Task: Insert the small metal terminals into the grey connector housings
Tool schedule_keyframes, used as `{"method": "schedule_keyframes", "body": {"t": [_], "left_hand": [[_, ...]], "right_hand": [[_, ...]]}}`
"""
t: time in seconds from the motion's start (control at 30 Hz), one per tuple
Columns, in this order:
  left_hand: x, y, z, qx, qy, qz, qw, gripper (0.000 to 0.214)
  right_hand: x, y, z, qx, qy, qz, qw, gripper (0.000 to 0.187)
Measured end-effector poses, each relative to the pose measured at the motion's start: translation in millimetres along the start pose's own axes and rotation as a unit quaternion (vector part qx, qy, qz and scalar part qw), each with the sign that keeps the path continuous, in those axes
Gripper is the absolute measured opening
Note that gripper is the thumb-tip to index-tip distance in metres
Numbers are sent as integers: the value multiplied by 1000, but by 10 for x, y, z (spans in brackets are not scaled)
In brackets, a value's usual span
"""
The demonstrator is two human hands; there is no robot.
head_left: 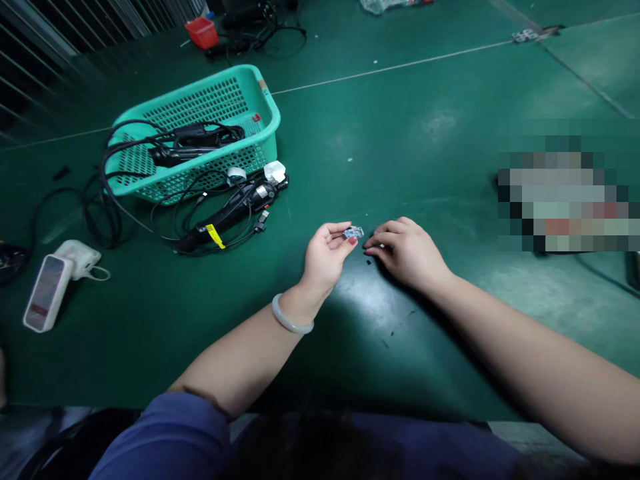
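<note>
Between the thumb and fingers of my left hand [327,250] is a small light-blue and grey piece [353,233], perhaps a little circuit board; its details are too small to make out. My right hand [407,250] rests on the green table just to the right, its thumb and fingertips drawn together. Whether anything tiny sits in that pinch, I cannot tell. A small black bit [369,263] lies on the table just below the right fingertips. The two hands are close but apart.
A green plastic basket [270,133] with black corded tools stands at the upper left. Another black corded tool [230,213] lies before it. Farther left is a white-cased device [49,293]. A red container [201,33] sits at the back. Something blurred out [565,200] is at right.
</note>
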State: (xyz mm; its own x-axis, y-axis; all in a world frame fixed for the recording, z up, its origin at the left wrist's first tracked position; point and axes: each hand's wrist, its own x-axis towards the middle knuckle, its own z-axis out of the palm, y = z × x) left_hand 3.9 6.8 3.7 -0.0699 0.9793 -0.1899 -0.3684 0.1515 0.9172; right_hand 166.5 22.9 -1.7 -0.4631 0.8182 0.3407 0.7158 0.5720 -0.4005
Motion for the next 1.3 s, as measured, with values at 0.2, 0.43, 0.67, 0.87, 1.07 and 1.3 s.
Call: {"method": "schedule_keyframes", "body": {"t": [0.2,0.43,0.67,0.87,1.07,1.3], "left_hand": [[-1,8,4,6,-8,-9,1000,24],[-13,18,10,11,-23,-18,1000,25],[-32,39,19,21,-36,-30,999,26],[-33,34,22,36,-45,-31,998,27],[-41,49,34,51,-51,-37,997,27],[-47,54,52,57,-49,-50,996,26]], "right_hand": [[54,-24,35,-10,-21,0,1000,16],[10,-52,-95,130,94,149,976,11],[-28,-121,-165,186,112,191,957,11],[-21,-144,-169,181,125,119,968,17],[-33,-134,-142,175,133,124,968,12],[-75,-105,-98,208,133,149,958,5]]}}
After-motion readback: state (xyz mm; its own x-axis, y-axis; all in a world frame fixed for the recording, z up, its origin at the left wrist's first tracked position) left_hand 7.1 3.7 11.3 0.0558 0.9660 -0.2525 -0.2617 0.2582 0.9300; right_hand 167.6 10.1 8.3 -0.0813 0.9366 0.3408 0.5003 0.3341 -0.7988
